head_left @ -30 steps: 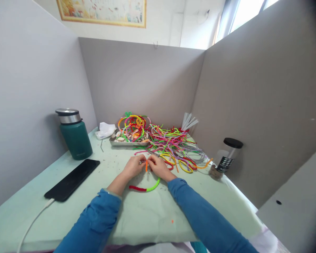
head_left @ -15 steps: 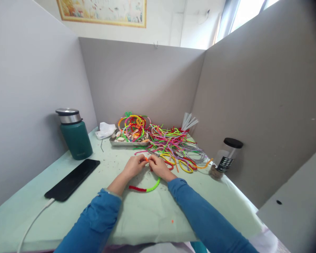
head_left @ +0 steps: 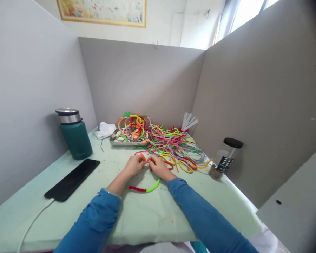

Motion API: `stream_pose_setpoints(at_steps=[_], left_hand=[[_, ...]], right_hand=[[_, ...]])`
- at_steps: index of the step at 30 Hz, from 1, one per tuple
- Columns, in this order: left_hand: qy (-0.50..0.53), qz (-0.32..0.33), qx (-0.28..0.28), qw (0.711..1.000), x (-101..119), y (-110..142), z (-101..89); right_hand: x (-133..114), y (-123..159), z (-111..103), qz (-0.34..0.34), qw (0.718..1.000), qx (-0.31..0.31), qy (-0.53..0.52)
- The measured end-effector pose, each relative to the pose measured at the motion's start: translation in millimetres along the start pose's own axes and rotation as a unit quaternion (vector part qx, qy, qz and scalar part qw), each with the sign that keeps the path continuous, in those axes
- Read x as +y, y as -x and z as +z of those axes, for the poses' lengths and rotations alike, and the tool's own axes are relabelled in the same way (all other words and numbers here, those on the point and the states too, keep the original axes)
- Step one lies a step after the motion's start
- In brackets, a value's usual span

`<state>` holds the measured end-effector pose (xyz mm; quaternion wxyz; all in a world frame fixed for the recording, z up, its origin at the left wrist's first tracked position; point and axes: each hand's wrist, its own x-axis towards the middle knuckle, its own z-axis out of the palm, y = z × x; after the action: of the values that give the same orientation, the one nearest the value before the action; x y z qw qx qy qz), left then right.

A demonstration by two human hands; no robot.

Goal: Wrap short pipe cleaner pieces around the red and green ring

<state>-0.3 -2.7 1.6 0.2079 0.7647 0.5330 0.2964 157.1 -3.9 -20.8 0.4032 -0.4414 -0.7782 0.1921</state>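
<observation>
Between the fingertips of my left hand and my right hand is a short orange pipe cleaner. Both hands are closed in a pinch on it and nearly meet. One end of the orange piece sticks up past the left fingers; the rest is mostly hidden. On the cloth just below the hands lies a curved pipe cleaner, red at its left part and bright green at its right. Scissors lie just beyond the fingertips, partly covered by the pipe cleaner pile.
A metal tray holds twisted pipe-cleaner loops and shells. Beside it spreads a heap of coloured pipe cleaners. At left stand a green bottle and a black phone on a cable. A black-lidded jar is at right. Grey partitions enclose the table.
The orange pipe cleaner's end now shows above the left fingers, pointing up and left. My fingers have shifted slightly around it; the other things stay put.
</observation>
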Motion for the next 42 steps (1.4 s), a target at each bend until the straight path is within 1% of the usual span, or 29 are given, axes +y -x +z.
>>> stream_pose_setpoints(at_steps=[4, 10, 31, 42], left_hand=[[0.002, -0.001, 0.001, 1.000, -1.7, -0.6, 0.4], [0.012, -0.020, -0.019, 1.000, -2.6, -1.5, 1.0], [0.002, -0.027, -0.006, 1.000, -3.7, -0.9, 2.5], [0.009, -0.019, -0.010, 1.000, -5.4, -0.6, 3.7]], right_hand=[[-0.9, 0.3, 0.0, -0.001, 1.000, 0.000, 0.002], [-2.2, 0.6, -0.9, 0.003, 1.000, -0.002, 0.007], [-2.7, 0.5, -1.5, 0.003, 1.000, -0.002, -0.002], [-0.8, 0.2, -0.1, 0.001, 1.000, -0.001, 0.007]])
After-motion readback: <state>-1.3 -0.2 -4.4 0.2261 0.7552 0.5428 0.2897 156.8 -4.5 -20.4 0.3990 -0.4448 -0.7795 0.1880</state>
